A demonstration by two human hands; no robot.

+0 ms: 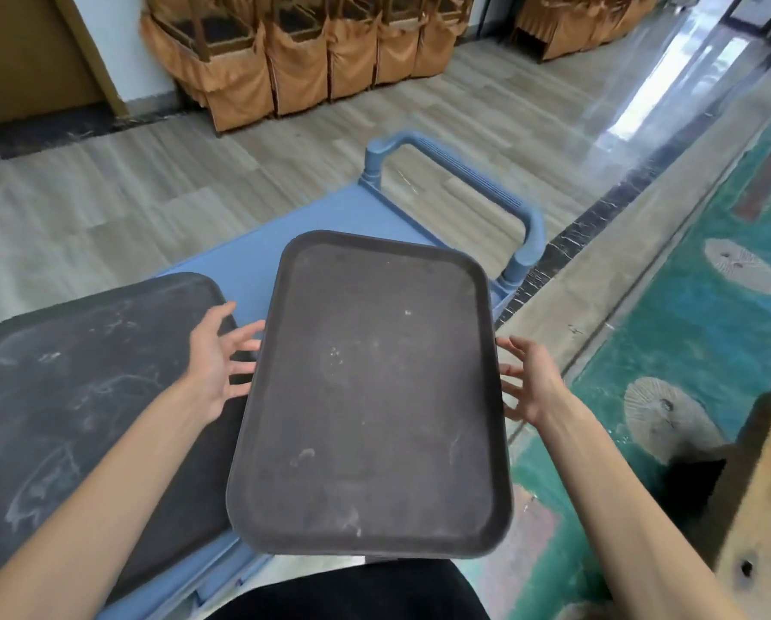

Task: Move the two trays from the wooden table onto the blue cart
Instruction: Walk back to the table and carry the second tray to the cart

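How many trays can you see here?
2. One dark tray lies on the left of the blue cart; the other tray is on the right, between both open hands, overhanging the cart's near edge.

brown tray on blue cart | both hands spread beside it

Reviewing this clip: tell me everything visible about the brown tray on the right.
The brown tray is a rectangular, dark brown plastic-looking tray with rounded corners and a raised rim, empty, its textured floor scuffed with pale marks. It sits on the blue cart, turned slightly, its near right part overhanging the cart's edge. The left hand and right hand are open at either side; whether fingertips touch the rim is unclear. Beside it lies the dark grey tray.
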